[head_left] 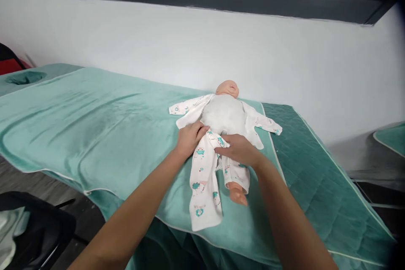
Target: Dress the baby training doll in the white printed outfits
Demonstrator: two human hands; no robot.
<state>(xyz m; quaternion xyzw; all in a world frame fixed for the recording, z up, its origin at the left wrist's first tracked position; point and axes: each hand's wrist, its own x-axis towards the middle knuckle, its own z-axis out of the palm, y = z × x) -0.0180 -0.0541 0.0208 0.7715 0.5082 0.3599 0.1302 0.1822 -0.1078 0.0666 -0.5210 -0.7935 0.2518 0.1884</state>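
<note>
A baby doll [226, 87] lies on its back on the bed, its head towards the wall. An open white printed shirt [268, 124] is spread at both sides of its pale cloth torso [224, 112]. White printed baby pants [204, 185] lie over its lower body. One bare foot [237, 194] sticks out of the pant leg on the right; the left pant leg lies flat, no foot showing. My left hand [190, 137] is closed on the waistband's left side. With thumb and fingers, my right hand [238, 148] pinches the waist fabric on the right.
A light green sheet [95, 122] covers the bed, with a darker quilted cover [322, 168] at the right. Behind stands a white wall [142, 42] below a dark window frame [253, 0]. A black chair [41, 223] holding cloth stands at the lower left.
</note>
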